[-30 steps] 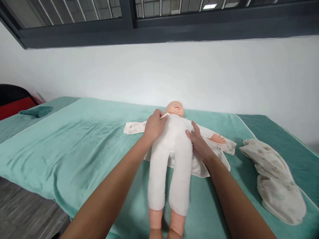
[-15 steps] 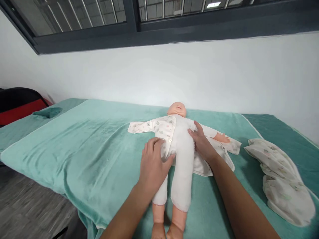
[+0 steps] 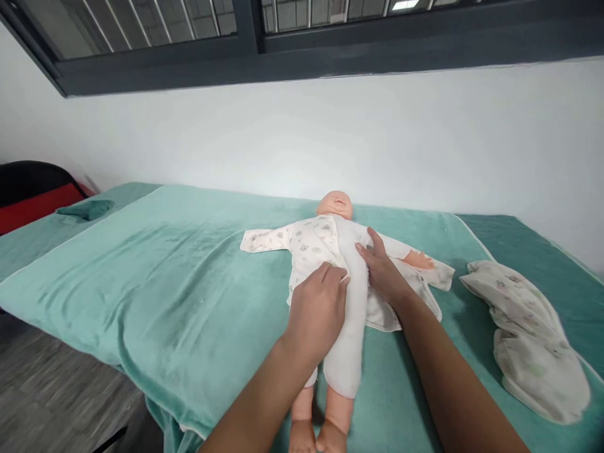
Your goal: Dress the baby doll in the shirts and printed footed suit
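Observation:
A baby doll (image 3: pixel 346 314) with a white cloth body lies on its back on a teal blanket (image 3: pixel 165 277), head towards the wall. A white printed garment (image 3: pixel 309 242) lies under it, its left half folded over the doll's chest. My left hand (image 3: pixel 318 308) rests on that panel at the doll's belly, fingers curled on the cloth's edge. My right hand (image 3: pixel 384 270) lies flat on the doll's other side, fingers stretched out, next to the garment's spread right half.
A second printed cloth (image 3: pixel 528 333) lies bunched on the blanket at the right. A small teal cloth (image 3: pixel 85 209) sits far left, near a black and red object (image 3: pixel 33 195). A white wall and a dark window frame stand behind the bed.
My left hand came down from the doll's neck to its belly, and the garment's left half now covers the chest. My right hand has stayed in place.

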Motion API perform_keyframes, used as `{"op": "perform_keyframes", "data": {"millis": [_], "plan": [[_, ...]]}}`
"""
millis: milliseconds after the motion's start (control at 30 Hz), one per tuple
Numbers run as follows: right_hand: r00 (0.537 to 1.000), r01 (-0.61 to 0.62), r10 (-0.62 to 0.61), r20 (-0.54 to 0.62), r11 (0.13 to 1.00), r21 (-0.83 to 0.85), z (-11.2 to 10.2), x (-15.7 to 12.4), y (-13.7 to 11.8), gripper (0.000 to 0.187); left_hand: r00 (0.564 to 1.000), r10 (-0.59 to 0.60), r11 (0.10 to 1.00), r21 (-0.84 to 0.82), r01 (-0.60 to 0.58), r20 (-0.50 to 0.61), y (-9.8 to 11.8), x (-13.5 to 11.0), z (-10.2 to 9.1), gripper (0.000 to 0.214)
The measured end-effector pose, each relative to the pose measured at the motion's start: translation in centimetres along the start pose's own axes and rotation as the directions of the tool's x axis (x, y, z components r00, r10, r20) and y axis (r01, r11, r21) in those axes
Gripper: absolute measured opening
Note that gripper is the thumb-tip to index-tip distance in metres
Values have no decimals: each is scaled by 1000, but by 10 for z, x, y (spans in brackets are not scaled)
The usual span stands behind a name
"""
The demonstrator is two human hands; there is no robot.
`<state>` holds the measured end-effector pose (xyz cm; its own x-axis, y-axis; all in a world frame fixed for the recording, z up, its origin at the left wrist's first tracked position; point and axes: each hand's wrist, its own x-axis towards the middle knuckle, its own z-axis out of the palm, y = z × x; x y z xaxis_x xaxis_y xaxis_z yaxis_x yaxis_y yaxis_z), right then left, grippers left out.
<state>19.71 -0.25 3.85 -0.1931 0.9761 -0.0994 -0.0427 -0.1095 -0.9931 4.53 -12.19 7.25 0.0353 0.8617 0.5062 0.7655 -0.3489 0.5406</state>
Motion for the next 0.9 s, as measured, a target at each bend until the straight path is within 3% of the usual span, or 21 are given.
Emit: {"op": "perform_keyframes", "data": {"millis": [100, 200, 267, 300, 400, 467, 667, 900], "plan": [[1000, 1, -1, -5, 999, 33, 1, 0, 0, 92, 999, -33, 970, -238, 41, 38, -8, -2, -5, 20], [1000, -4, 4, 2, 998, 66, 2, 0, 0, 94, 975, -196, 927, -344, 151, -100, -48, -3, -14, 22], [1000, -11, 10, 5, 997, 79, 2, 0, 0, 95, 920, -268, 956, -196, 218, -286, -90, -2, -19, 23], [1000, -12, 12, 5, 997, 82, 2, 0, 1, 94, 926, -223, 975, -77, 209, -305, -112, -1, -21, 28], [1000, -7, 6, 6, 996, 89, 1, 1, 2, 94, 957, -238, 947, 181, 266, -164, -169, 5, -25, 54], [1000, -5, 6, -2, 996, 89, 1, 1, 2, 94, 945, -314, 901, 286, 326, -90, -192, 9, -27, 59], [1000, -14, 16, -19, 996, 87, 3, -2, -1, 94, 869, -481, 753, 452, 478, -117, -212, 30, -32, 52], [999, 4, -3, -34, 1000, 27, 5, -3, -3, 92, 888, -410, 730, 508, 457, -210, -217, 35, -32, 44]]}}
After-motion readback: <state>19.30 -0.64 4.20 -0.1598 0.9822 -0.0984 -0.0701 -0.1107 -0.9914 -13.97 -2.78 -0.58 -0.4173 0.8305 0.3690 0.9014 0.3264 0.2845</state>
